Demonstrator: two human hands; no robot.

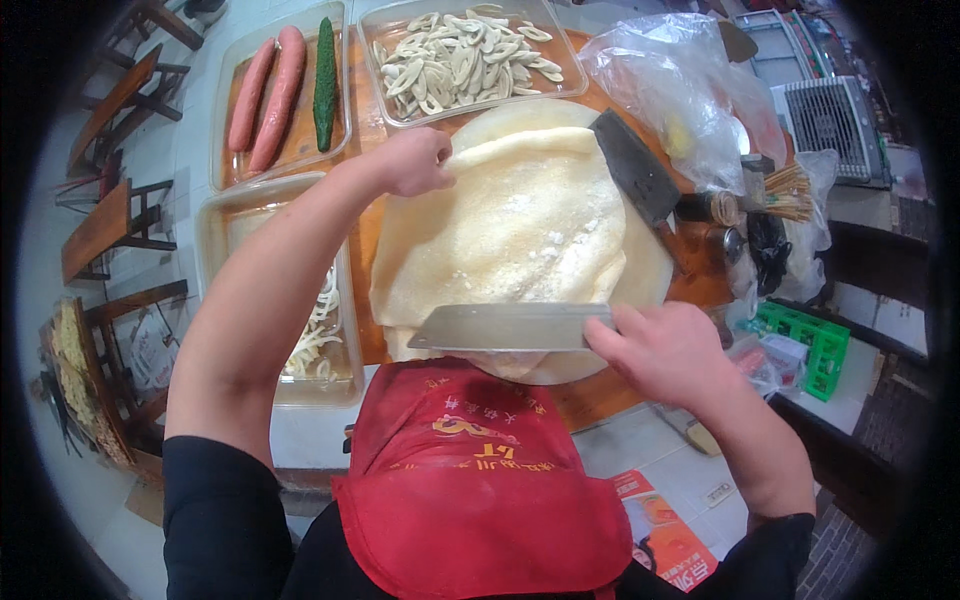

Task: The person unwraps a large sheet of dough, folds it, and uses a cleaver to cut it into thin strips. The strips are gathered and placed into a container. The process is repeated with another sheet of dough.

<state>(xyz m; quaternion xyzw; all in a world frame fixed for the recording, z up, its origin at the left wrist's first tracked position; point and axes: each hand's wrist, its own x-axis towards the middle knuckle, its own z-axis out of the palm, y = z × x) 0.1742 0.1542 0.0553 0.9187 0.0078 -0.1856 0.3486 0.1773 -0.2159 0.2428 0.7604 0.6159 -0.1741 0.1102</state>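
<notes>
A large pale yellow sheet (510, 225), dusted with white powder, lies over a round cutting board (649, 262) and hangs past its left side. At the sheet's far left corner is my left hand (424, 161), its fingers curled on the folded far edge. My right hand (664, 349) grips a long-bladed kitchen knife (510, 328) with the blade lying across the sheet's near edge; the hand covers the handle. Near the board's far right rim rests a dark cleaver (636, 166), touching the sheet's corner.
Clear plastic trays hold two sausages (281, 97), a cucumber (324, 86), pale sliced pieces (472, 60) and white shreds (319, 330). Plastic bags (667, 82), jars (720, 208) and wooden skewers (787, 191) crowd the table's right. A green crate (825, 360) sits beyond, low at right.
</notes>
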